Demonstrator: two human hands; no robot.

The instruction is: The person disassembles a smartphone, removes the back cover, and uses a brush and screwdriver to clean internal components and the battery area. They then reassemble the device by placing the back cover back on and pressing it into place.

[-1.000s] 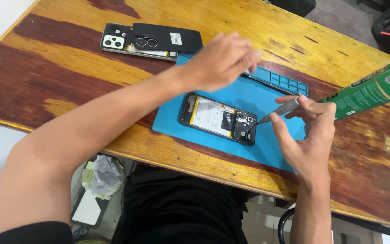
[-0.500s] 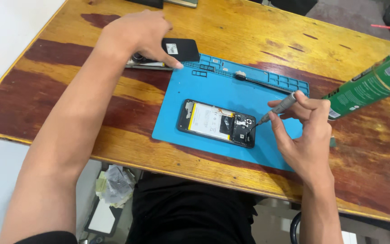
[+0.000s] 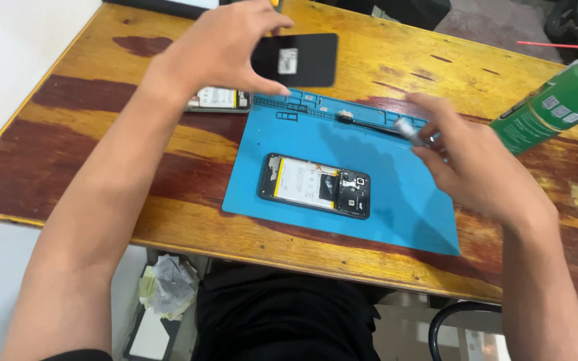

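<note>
Left hand (image 3: 219,50) raised beyond the blue repair mat (image 3: 369,167), pinching a black phone back cover (image 3: 296,60); right hand (image 3: 473,167) above the mat, gripping a screwdriver (image 3: 411,130).

White label (image 3: 287,61) on lifted black back cover (image 3: 302,60); pale labels (image 3: 562,109) (small squares) on green can (image 3: 551,105).

Two opened phones (image 3: 314,185) (image 3: 219,100), one blue mat (image 3: 396,200), one green can (image 3: 553,103) (tilted).

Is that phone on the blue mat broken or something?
It looks taken apart, not smashed: the phone on the blue mat has no back, so its battery and circuit boards show. The left hand holds a black cover.
</note>
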